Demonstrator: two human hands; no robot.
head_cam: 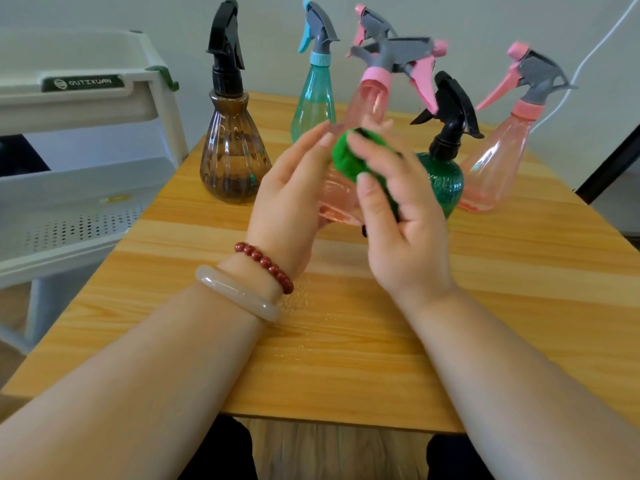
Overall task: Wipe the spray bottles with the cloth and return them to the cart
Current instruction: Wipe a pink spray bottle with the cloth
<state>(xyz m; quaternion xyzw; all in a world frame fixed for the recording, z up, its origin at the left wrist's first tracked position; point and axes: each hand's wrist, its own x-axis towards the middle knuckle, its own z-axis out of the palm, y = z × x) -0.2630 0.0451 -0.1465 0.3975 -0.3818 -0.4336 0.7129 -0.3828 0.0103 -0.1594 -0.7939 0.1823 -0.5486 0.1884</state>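
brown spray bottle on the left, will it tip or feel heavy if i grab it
The brown bottle looks empty, no liquid line shows, so probably light. Its wide base should keep it steady on the table, though the tall black trigger head may make it top-heavy. The ribbed glossy body likely stays rigid and offers grip.

surface: wooden table | upright on it: brown bottle, teal bottle, green bottle, pink bottle at right
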